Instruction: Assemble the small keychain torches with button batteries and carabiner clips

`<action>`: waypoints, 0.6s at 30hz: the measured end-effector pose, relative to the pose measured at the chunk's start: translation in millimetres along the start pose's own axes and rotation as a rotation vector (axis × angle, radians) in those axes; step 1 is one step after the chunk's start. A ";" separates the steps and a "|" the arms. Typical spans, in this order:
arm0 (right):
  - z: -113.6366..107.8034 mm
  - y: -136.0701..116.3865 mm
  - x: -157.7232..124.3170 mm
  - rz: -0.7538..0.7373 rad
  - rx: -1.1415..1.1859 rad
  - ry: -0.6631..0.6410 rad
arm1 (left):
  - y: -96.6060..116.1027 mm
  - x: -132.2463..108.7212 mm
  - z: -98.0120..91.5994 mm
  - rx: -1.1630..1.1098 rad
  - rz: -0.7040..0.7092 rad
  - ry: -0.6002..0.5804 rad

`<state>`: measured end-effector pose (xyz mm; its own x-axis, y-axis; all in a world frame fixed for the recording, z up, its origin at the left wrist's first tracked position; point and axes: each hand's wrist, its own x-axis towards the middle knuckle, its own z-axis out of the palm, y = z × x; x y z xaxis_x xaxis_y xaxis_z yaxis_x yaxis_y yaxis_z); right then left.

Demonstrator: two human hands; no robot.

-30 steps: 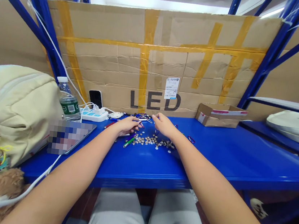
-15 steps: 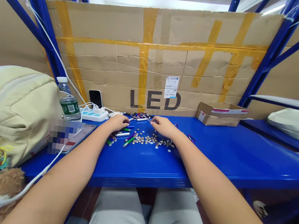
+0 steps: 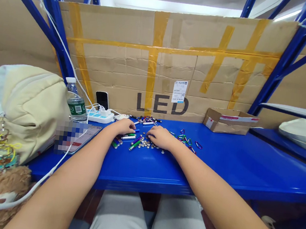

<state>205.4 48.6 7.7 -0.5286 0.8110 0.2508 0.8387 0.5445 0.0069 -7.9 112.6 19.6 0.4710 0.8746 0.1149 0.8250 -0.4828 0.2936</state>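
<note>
Silver, round, metallic discs (image 3: 146, 143) lie scattered just below frame centre | right hand (image 3: 159, 136) curls over them, fingers bent | left hand (image 3: 125, 126), fingers drawn in, nears slim green, purple and silver tubes (image 3: 135, 145), left of centre | either hand's hold, I cannot tell

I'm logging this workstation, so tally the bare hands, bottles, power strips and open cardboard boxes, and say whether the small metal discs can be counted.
Bare hands: 2 (left hand, right hand)
Bottle: 1
Power strip: 1
Open cardboard box: 1
Total: 5
Small metal discs: too clustered to count, so left out.
</note>
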 end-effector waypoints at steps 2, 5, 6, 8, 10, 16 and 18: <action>2.4 -2.2 2.5 0.023 -0.002 0.010 | 3.0 -1.4 -0.3 -0.026 0.030 0.035; 5.5 -5.9 7.0 0.060 0.016 0.030 | 8.1 -2.4 -0.4 -0.111 0.109 0.073; 6.3 -6.6 8.4 0.072 0.027 0.034 | 9.6 -2.4 -0.1 -0.140 0.132 0.075; 7.9 -6.3 10.4 0.085 0.054 0.037 | 11.8 -2.1 1.1 -0.193 0.163 0.060; 9.3 -3.7 11.6 0.078 0.101 0.057 | 13.1 -1.5 3.3 -0.230 0.185 0.034; 7.0 5.9 12.6 0.010 0.360 0.388 | 19.9 -0.9 9.0 -0.309 0.279 -0.003; 4.8 6.1 12.6 -0.018 0.431 0.480 | 24.9 -1.9 9.4 -0.354 0.307 -0.001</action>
<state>203.2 63.1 6.2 -0.3405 0.6693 0.6604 0.6495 0.6753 -0.3494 14.6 98.5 17.8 0.6768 0.6938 0.2463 0.4904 -0.6744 0.5520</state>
